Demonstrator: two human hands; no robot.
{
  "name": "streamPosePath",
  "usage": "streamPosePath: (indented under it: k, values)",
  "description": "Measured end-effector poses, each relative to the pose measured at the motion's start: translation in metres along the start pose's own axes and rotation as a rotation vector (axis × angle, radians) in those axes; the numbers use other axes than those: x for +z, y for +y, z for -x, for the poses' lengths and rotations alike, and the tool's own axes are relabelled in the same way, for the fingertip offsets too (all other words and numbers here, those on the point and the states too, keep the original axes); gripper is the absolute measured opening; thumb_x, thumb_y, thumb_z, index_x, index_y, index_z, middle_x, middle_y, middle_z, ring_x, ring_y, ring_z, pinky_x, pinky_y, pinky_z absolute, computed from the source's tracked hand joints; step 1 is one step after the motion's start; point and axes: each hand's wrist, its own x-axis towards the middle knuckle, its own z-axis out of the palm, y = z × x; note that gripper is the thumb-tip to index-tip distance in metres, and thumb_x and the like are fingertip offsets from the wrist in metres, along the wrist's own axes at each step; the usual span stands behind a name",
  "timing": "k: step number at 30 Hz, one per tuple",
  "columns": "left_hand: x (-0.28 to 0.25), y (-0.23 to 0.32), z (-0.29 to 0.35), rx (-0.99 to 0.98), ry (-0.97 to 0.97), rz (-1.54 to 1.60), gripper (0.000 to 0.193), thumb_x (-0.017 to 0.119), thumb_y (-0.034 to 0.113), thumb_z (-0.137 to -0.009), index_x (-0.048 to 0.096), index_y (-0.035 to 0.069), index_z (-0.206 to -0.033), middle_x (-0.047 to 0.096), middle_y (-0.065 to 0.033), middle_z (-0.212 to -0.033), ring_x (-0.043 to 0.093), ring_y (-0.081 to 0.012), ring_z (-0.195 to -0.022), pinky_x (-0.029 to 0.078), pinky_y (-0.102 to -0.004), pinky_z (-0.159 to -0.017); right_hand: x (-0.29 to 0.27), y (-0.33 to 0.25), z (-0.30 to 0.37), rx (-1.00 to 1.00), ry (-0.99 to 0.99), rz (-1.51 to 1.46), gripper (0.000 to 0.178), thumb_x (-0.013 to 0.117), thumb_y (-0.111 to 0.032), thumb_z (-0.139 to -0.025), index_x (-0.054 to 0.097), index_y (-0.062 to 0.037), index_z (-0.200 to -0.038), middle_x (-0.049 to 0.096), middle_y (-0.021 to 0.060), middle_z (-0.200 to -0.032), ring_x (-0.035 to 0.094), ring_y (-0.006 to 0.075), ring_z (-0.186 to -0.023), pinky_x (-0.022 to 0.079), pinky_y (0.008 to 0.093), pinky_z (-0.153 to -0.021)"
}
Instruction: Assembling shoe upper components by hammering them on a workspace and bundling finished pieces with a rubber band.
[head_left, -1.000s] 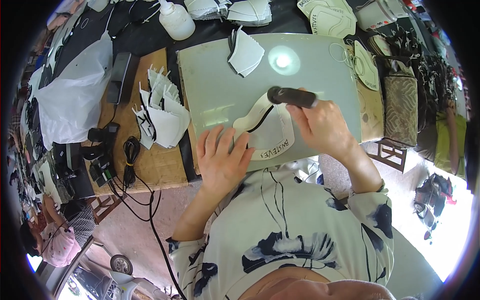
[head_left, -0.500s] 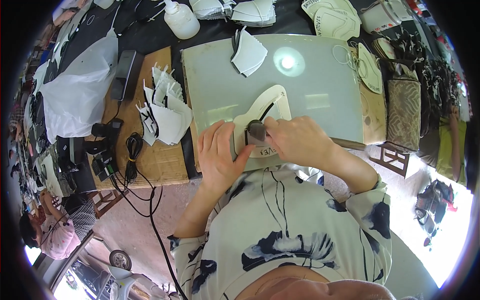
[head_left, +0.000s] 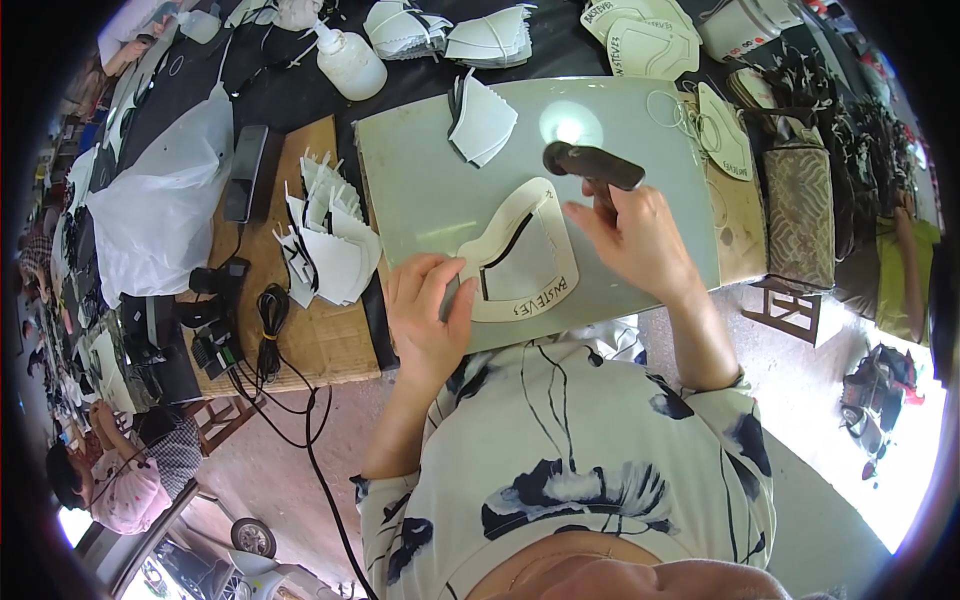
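Note:
My right hand (head_left: 645, 240) is closed round the handle of a hammer (head_left: 595, 165), its dark head raised above the board. At the left end of a cream card template (head_left: 563, 245) with a cut-out middle, my left hand (head_left: 425, 315) holds the edge between thumb and fingers. A pale piece with a black strip (head_left: 512, 244) shows inside the cut-out. The template lies flat on the smooth grey-green board (head_left: 650, 240). A small stack of white pieces (head_left: 485, 120) with black edges rests farther back on that board.
Left of the board, a heap of white pieces (head_left: 335, 245) lies on cardboard near black cables (head_left: 270, 310) and a plastic bag (head_left: 155, 200). A white bottle (head_left: 352, 68), bundled pieces and more templates (head_left: 655, 45) stand behind. A patterned box (head_left: 798, 220) is at right.
My right hand has lifted the hammer up and right, off the template, uncovering its cut-out. My left hand stays at the template's left end. The whole view has shifted slightly.

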Motion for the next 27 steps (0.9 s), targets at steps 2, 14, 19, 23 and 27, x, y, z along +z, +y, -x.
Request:
streamPosePath:
  k: [2,14,19,23,27]
  values:
    - [0.000,0.001,-0.010,0.003,-0.046,0.008,0.018,0.073,0.007,-0.075,0.065,0.007,-0.091,0.061,-0.0085,-0.091,0.056,-0.0275,-0.087,0.040,-0.0403,-0.084,0.012,0.014,0.016,0.047,-0.036,-0.049,0.022,0.071,-0.014,-0.082,0.058,0.0017,-0.091,0.044,0.0070,-0.052,0.042,0.0176,-0.046,0.038,0.0303,-0.049]
    - [0.005,0.019,-0.030,0.079,-0.264,-0.203,0.010,0.067,0.009,-0.078,0.058,0.008,-0.082,0.056,-0.0026,-0.079,0.054,-0.0243,-0.081,0.033,-0.0391,-0.079,0.035,0.021,0.032,0.137,-0.217,0.045,0.040,0.073,-0.020,-0.080,0.042,-0.0001,-0.096,0.063,0.0146,-0.071,0.063,0.0374,-0.067,0.050,0.0435,-0.060]
    - [0.013,0.023,-0.024,0.097,-0.324,-0.160,0.019,0.066,0.006,-0.080,0.056,0.005,-0.096,0.058,-0.0063,-0.082,0.056,-0.0267,-0.077,0.039,-0.0392,-0.072,0.034,0.021,0.032,0.160,-0.213,0.033,0.039,0.072,-0.020,-0.080,0.042,-0.0001,-0.095,0.064,0.0159,-0.073,0.063,0.0380,-0.066,0.050,0.0442,-0.060]
    - [0.022,0.032,-0.023,0.036,-0.214,0.039,0.027,0.064,0.000,-0.080,0.056,0.002,-0.105,0.062,-0.0092,-0.084,0.061,-0.0276,-0.071,0.048,-0.0368,-0.064,0.038,0.020,0.031,0.121,-0.210,0.023,0.037,0.070,-0.020,-0.082,0.042,0.0001,-0.097,0.064,0.0164,-0.073,0.063,0.0385,-0.067,0.050,0.0452,-0.060]
    - [0.026,0.040,-0.019,0.524,0.008,0.079,0.028,0.066,-0.004,-0.077,0.058,0.002,-0.102,0.064,-0.0096,-0.085,0.063,-0.0261,-0.072,0.051,-0.0348,-0.067,0.043,0.027,0.034,0.112,-0.060,0.069,0.027,0.065,-0.019,-0.086,0.048,0.0024,-0.086,0.062,0.0198,-0.069,0.061,0.0417,-0.068,0.048,0.0479,-0.060]
